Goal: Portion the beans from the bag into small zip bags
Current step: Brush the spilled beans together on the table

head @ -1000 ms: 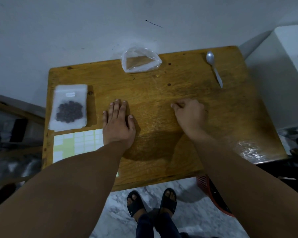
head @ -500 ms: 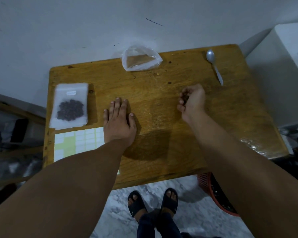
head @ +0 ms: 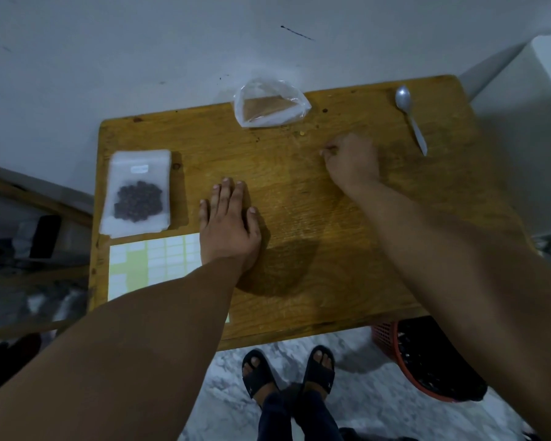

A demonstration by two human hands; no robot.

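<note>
A small white zip bag (head: pixel 137 190) with dark beans inside lies flat at the table's left. Against the wall at the back middle sits a clear plastic bag (head: pixel 269 103), crumpled, with no beans showing in it. My left hand (head: pixel 228 222) rests flat on the wood, fingers straight, just right of the zip bag. My right hand (head: pixel 350 162) is farther back, knuckles up, fingers curled, fingertips pinched together on the tabletop just below the clear bag. Its palm is hidden.
A metal spoon (head: pixel 409 117) lies at the back right of the wooden table (head: pixel 315 249). A sheet of white and yellow labels (head: pixel 155 264) lies under my left forearm. A red basket (head: pixel 423 361) stands on the floor by my feet. A white box stands to the right.
My right hand lifted from the table's middle, turned up with dark beans in its curled fingers, then moved back and came down pinching near the clear bag. My left hand stayed put.
</note>
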